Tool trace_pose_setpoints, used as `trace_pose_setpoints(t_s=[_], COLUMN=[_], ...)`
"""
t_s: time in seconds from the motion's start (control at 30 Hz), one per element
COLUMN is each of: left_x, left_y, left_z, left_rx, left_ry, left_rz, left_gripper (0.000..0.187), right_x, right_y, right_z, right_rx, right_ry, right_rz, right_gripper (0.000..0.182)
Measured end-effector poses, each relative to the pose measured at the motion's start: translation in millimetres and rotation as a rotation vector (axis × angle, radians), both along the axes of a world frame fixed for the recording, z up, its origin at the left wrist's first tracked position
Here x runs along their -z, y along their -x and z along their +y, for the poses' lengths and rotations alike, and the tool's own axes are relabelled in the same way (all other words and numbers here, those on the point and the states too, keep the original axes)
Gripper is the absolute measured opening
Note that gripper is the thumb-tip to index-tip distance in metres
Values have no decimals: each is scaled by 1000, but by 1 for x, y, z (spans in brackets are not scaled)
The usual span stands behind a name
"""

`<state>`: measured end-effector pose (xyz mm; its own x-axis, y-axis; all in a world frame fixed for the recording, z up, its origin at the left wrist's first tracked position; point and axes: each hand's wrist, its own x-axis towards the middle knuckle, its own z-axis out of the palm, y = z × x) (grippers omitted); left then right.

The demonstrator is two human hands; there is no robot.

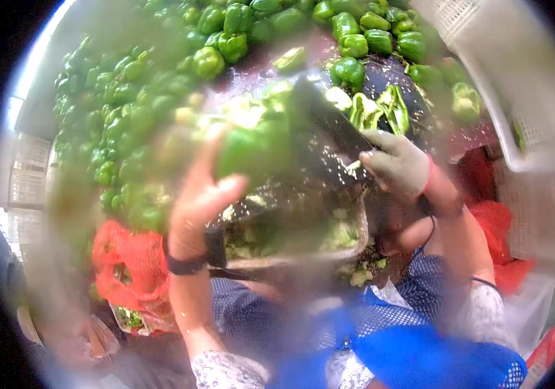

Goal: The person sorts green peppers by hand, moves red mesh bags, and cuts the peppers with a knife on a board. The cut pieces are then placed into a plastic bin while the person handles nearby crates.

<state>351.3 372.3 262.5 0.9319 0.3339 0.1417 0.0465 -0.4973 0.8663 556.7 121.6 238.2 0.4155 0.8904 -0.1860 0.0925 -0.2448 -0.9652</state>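
My left hand [196, 194], bare, has its thumb and fingers around a green bell pepper [254, 149]. Blur hides the pepper's exact outline. In a pale glove, my right hand [397, 162] grips a knife [329, 113] whose wide dark blade points up and to the left, close beside the pepper. Cut pepper pieces [394, 110] lie past the blade, pale insides showing. Below both hands is a tub [361, 240] with green scraps in it. Seeds are scattered on the dark work surface [329, 159].
A large heap of whole green peppers [105, 97] spreads across the left and back. At the right stands a pale plastic crate [517, 152]. Red mesh bags [128, 259] sit at the lower left and right. The lens is smeared in places.
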Motion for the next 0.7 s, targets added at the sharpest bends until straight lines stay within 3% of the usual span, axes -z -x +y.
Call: trace_pose_setpoints(t_s=[0.07,0.2,0.27,0.37,0.5,0.57,0.63,0.7], left_x=[29,95,100,88,113,120,116,111], left_y=[17,-11,-27,-47,-57,-54,-47,-43], left_z=[-36,-45,-39,-38,-42,-45,-58,-65], left_rx=[4,-127,-242,-348,-387,-341,-302,-332], left_ry=[126,-364,-360,-222,-156,-43,-1,38], left_rz=[162,265,221,233,202,204,207,195], left_gripper=[79,78,78,80,70,65,61,59], right_x=[13,-5,11,40,47,71,62,45], right_y=[1,15,7,-8,-5,-7,2,17], right_z=[-4,-6,-6,-6,-7,-12,-20,-22], right_rx=[18,77,52,-169,-219,-226,-244,-183], right_ry=[-58,-106,-255,-709,-823,-724,-617,-324], right_rz=[105,69,-189,-1031,-1099,-1200,-1346,-1045], right_gripper=[43,46,47,47,47,46,46,45])
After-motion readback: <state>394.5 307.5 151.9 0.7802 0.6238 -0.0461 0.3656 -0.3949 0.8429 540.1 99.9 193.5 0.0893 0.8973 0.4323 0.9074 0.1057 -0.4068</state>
